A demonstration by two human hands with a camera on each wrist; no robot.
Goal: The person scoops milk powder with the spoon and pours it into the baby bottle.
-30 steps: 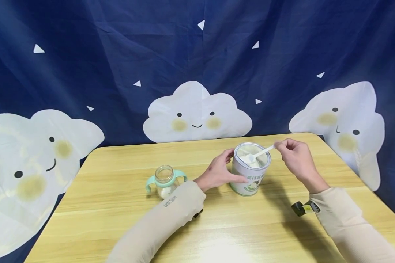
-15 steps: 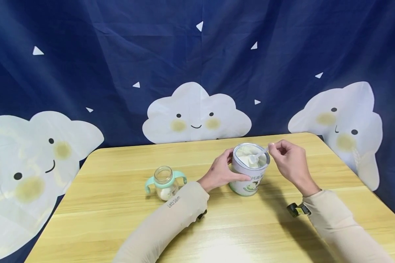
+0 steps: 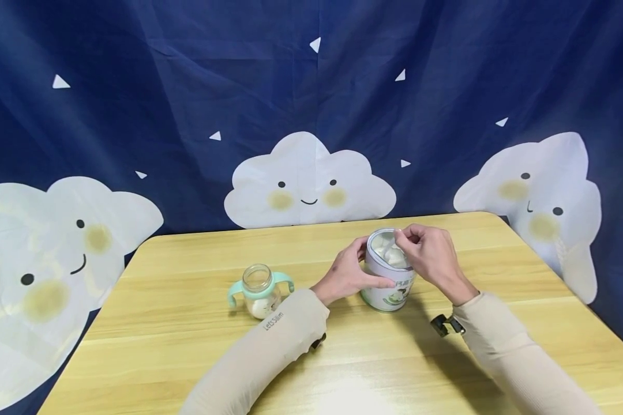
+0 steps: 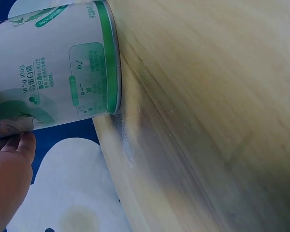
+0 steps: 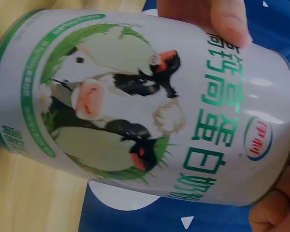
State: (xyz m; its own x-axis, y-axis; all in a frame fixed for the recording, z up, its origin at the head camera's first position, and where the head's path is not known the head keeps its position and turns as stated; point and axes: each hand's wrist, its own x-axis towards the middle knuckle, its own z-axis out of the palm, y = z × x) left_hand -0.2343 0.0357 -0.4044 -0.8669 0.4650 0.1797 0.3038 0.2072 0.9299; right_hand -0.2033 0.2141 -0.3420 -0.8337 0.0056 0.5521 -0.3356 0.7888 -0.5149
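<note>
A white and green milk powder can (image 3: 386,294) with a cow picture stands open-topped on the table, pale powder inside. My left hand (image 3: 345,274) grips its left side, thumb across the front. In the left wrist view, fingers of that hand (image 4: 12,169) touch the can's printed wall (image 4: 53,72). My right hand (image 3: 430,253) pinches the handle of a white scoop (image 3: 389,246) over the can's rim; the bowl is down inside, partly hidden. In the right wrist view the can's cow label (image 5: 125,101) fills the middle, with my right hand (image 5: 275,208) at the lower right.
A clear baby bottle (image 3: 262,294) with mint-green handles stands uncapped left of the can, some white content at its bottom, close to my left sleeve (image 3: 291,323). A little spilled powder (image 4: 128,147) lies on the wooden table (image 3: 150,323). A blue cloud-print curtain (image 3: 270,69) hangs behind.
My right hand has moved left, from beside the can to over its rim, and the scoop has tipped steeper into the powder. The left hand stays on the can.
</note>
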